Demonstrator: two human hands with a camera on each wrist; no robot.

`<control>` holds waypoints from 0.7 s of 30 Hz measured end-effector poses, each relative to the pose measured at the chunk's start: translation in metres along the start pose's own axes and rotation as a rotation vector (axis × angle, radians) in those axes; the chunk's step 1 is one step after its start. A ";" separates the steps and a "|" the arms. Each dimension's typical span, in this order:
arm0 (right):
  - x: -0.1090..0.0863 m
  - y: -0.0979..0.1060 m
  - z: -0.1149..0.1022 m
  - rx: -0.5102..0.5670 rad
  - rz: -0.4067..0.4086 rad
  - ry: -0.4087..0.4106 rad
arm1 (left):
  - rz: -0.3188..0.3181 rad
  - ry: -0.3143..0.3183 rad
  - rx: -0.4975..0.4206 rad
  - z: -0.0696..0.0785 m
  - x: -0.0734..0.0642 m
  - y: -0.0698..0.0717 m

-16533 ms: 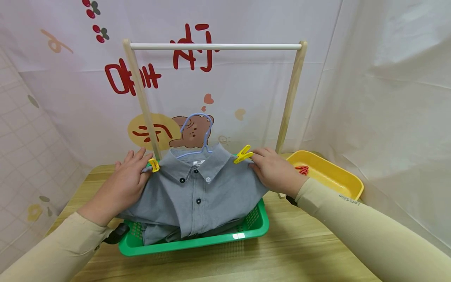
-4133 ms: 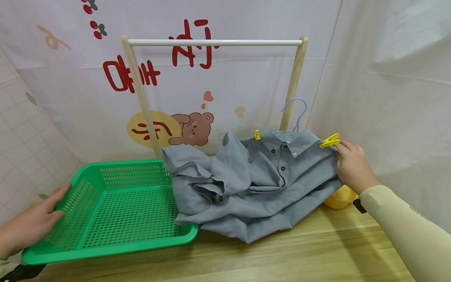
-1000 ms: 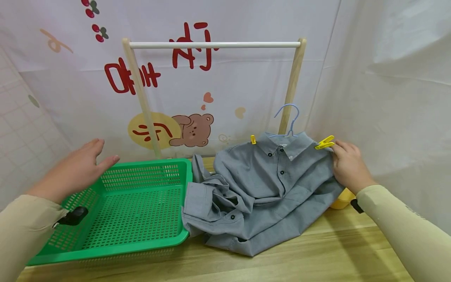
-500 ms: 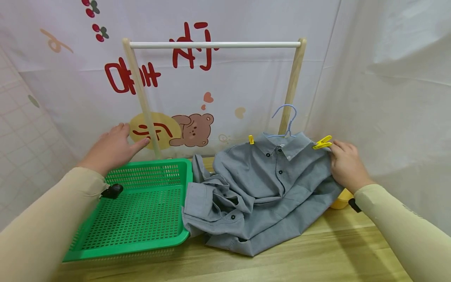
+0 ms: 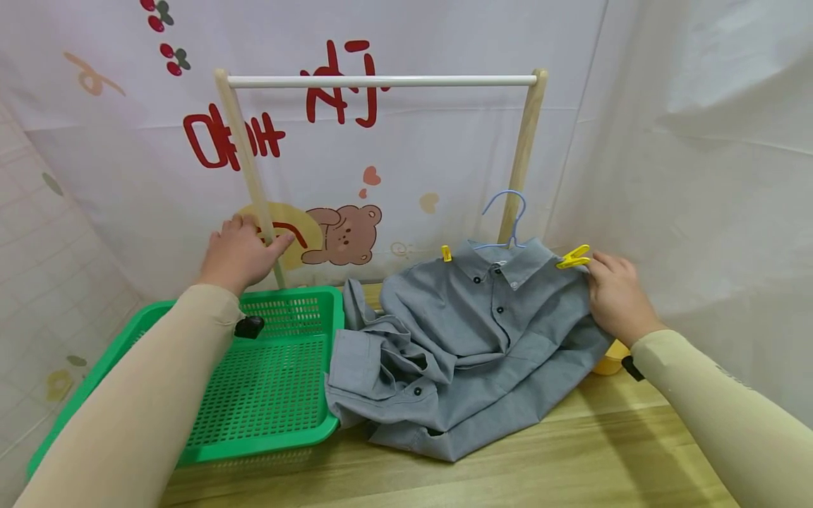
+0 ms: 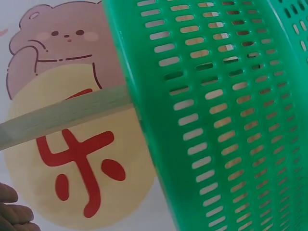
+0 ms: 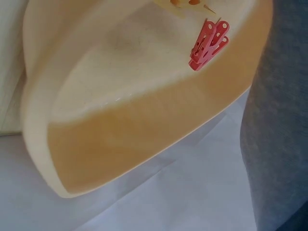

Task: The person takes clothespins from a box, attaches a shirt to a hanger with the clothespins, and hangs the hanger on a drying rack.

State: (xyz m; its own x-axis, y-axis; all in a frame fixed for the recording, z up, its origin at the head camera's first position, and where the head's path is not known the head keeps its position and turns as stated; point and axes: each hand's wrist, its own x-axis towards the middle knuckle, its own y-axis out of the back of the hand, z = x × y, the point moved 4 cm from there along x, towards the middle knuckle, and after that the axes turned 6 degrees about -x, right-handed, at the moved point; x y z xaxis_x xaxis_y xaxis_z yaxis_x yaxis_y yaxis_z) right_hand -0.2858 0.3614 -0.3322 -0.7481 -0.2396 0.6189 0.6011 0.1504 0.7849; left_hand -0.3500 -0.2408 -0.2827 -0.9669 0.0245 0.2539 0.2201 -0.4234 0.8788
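A grey button-up shirt (image 5: 495,331) hangs on a blue hanger (image 5: 512,219), its lower part bunched on the table. My right hand (image 5: 622,296) grips its shoulder at the right, beside a yellow clothespin (image 5: 574,257). Another yellow clothespin (image 5: 447,253) sits on the opposite shoulder. My left hand (image 5: 238,255) is raised at the left post (image 5: 250,166) of the wooden rack, thumb spread and crossing in front of the post in the head view. In the left wrist view, its fingers (image 6: 17,214) are apart from the post.
A green basket (image 5: 254,448) stands at the left below my left arm; the shirt's bunched part touches its right side. A yellow tub (image 7: 120,149), mostly hidden behind the shirt in the head view, holds red clothespins (image 7: 209,43). The rack's white bar (image 5: 381,81) spans above.
Earlier the shirt lay in the basket; it now lies to the right, and the basket has moved left. My left hand released the basket and rose rightward to the post. The right hand shifted slightly left.
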 end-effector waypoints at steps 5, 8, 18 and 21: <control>0.000 0.000 -0.002 0.007 -0.008 -0.005 | 0.006 0.030 -0.011 -0.003 0.006 -0.006; 0.001 0.001 -0.003 0.007 -0.002 0.001 | 0.004 0.039 -0.018 -0.006 0.009 -0.009; 0.000 0.002 -0.003 0.014 -0.025 -0.014 | -0.001 0.037 -0.076 -0.007 0.013 -0.019; 0.000 0.002 -0.002 0.019 -0.027 -0.019 | -0.005 0.039 -0.101 -0.007 0.014 -0.021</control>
State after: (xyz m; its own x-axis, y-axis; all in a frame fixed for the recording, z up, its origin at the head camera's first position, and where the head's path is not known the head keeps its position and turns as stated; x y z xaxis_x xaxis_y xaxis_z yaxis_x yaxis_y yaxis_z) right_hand -0.2839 0.3600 -0.3311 -0.7695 -0.2258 0.5974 0.5751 0.1618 0.8019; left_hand -0.3691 -0.2381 -0.3010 -0.9726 -0.0079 0.2322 0.2033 -0.5129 0.8341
